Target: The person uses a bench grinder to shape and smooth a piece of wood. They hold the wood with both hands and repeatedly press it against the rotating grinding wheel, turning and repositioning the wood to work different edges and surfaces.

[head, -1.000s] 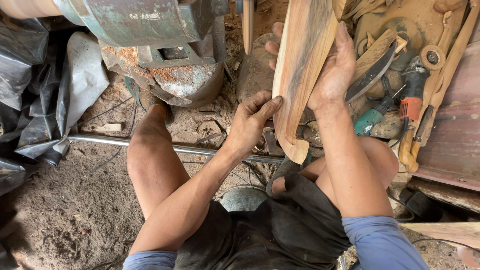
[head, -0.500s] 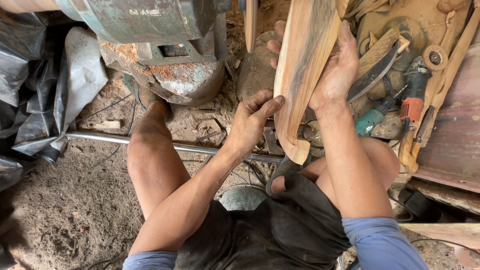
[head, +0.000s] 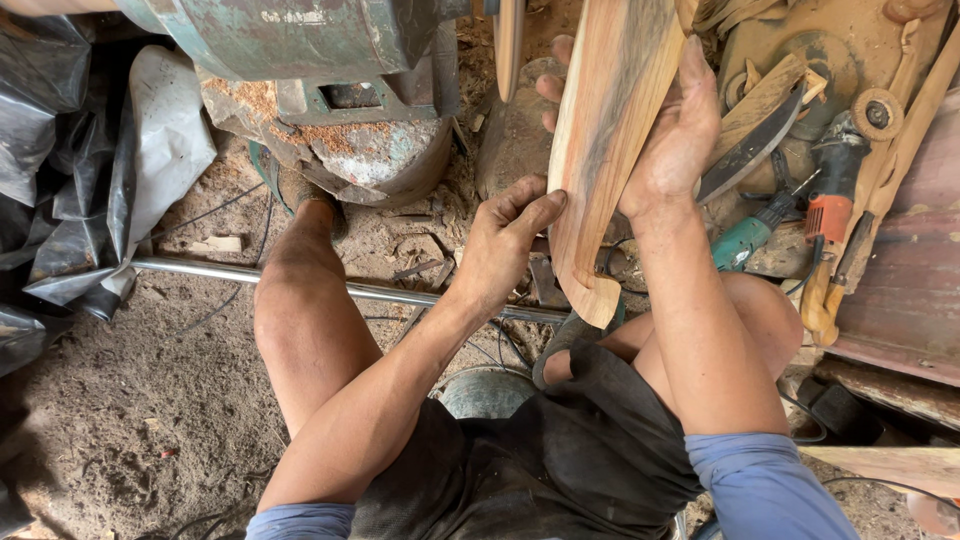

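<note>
sawdust and packed dirt cover the workshop floor (head: pixel 120 440) seen from the head camera, with a person sitting low, knees bent, before a rusty green machine base (head: pixel 330 90).

the right hand (head: pixel 675 140) is wrapped around the upper part of a long wooden plank (head: pixel 600 160), fingers curled behind it and thumb along its right edge, a firm closed hold. the plank's long axis runs nearly upright in the picture, tilted a little, its rounded lower end hanging down below that grip toward the lap. the left hand (head: pixel 505 245) sits lower and to the left of the right hand's grip, fingers half curled and thumb tip touching the plank's left edge; it steadies rather than clasps, and holds nothing. of the two, the right hand carries the wood.

beyond the right hand's grip lie a curved blade (head: pixel 745 150) and a teal and orange power tool (head: pixel 790 215). a metal pipe (head: pixel 200 268) crosses the floor under the left forearm, and black plastic sheeting (head: pixel 70 180) lies farther left.
</note>
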